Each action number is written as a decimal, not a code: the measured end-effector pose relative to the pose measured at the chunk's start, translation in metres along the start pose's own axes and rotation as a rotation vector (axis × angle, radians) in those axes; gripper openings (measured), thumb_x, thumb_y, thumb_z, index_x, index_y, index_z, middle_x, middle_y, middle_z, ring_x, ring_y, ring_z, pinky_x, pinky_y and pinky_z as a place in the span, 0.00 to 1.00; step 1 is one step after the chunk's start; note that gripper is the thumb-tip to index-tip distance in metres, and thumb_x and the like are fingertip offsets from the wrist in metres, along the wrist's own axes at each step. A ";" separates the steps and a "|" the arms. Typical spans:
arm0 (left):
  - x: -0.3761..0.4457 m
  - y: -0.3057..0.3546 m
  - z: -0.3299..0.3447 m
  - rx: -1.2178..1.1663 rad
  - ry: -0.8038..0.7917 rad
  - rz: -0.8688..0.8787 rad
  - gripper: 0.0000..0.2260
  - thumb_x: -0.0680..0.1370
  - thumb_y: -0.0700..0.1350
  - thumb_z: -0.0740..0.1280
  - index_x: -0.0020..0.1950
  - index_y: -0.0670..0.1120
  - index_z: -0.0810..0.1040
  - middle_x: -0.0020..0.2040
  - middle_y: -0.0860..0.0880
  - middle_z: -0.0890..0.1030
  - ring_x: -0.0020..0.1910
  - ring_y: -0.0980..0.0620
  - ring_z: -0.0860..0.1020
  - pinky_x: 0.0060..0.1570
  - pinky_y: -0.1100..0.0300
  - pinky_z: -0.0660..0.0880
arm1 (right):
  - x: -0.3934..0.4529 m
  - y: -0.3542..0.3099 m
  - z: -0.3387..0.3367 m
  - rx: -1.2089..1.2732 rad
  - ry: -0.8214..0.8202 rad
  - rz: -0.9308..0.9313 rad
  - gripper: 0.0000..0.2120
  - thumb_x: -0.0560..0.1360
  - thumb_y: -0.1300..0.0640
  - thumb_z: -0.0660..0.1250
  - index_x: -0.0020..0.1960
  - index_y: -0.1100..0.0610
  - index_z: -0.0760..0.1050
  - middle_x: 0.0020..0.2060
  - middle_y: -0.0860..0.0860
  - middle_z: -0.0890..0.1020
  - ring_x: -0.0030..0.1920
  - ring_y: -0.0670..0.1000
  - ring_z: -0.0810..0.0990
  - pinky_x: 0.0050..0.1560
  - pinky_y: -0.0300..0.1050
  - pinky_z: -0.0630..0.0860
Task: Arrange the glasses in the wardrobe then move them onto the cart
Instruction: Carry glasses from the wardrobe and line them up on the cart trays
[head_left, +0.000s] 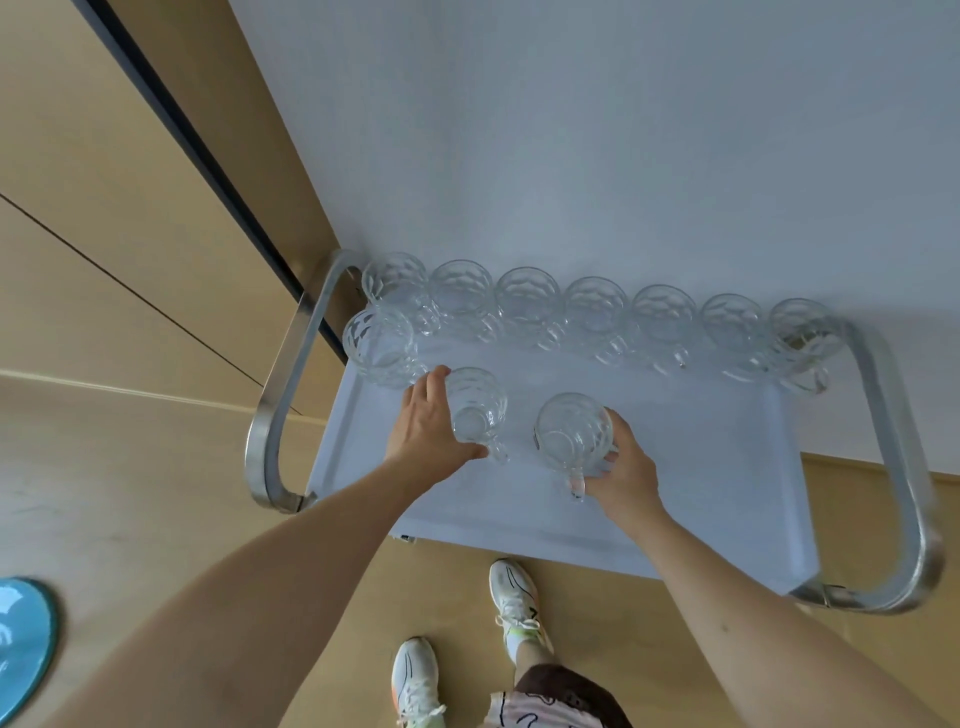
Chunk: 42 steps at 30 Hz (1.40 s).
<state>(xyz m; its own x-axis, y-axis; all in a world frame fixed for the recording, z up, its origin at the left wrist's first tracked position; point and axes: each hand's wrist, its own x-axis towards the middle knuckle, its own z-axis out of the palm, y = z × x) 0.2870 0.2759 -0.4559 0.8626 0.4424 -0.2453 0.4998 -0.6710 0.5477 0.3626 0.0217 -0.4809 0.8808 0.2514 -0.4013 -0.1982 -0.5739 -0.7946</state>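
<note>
Two hands (431, 426) (623, 473) gripping glasses (475, 410) (574, 434) (one each) over cart (675, 499).

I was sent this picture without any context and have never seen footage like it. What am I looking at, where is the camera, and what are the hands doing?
There is no machine here. A person wears a wide-angle camera on the head, so you look down along both bare arms to the shoes on the floor. In front stands a cart with a pale tray top and metal loop handles at each end. Seven clear handled glasses stand in a row along its far edge, and an eighth glass sits in front of the row's left end. The left hand grips one glass from the side. The right hand grips another glass. Both glasses are over the tray; whether they rest on it I cannot tell.
</note>
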 end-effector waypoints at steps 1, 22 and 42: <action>0.000 0.000 -0.004 0.039 -0.015 0.026 0.52 0.62 0.55 0.83 0.76 0.50 0.55 0.74 0.49 0.63 0.74 0.46 0.61 0.70 0.51 0.66 | -0.002 -0.002 -0.001 -0.014 0.026 0.006 0.45 0.65 0.69 0.79 0.76 0.48 0.65 0.64 0.52 0.77 0.61 0.56 0.78 0.60 0.51 0.78; 0.042 0.036 -0.039 0.432 -0.173 0.332 0.45 0.65 0.49 0.79 0.79 0.57 0.62 0.76 0.48 0.65 0.73 0.45 0.63 0.71 0.52 0.62 | 0.023 -0.068 0.007 -0.428 -0.072 -0.051 0.56 0.61 0.55 0.81 0.80 0.48 0.52 0.71 0.54 0.64 0.66 0.57 0.73 0.58 0.48 0.75; 0.077 0.032 -0.040 0.275 -0.058 0.253 0.43 0.63 0.48 0.80 0.75 0.53 0.66 0.72 0.50 0.69 0.67 0.45 0.70 0.61 0.53 0.73 | 0.083 -0.106 0.023 -0.395 -0.090 -0.131 0.53 0.60 0.59 0.82 0.78 0.50 0.59 0.64 0.50 0.61 0.53 0.52 0.72 0.54 0.50 0.79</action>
<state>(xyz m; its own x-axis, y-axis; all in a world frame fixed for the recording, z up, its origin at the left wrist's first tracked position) 0.3660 0.3129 -0.4253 0.9604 0.2136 -0.1787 0.2662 -0.8927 0.3636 0.4466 0.1216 -0.4400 0.8428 0.3993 -0.3608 0.1082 -0.7825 -0.6131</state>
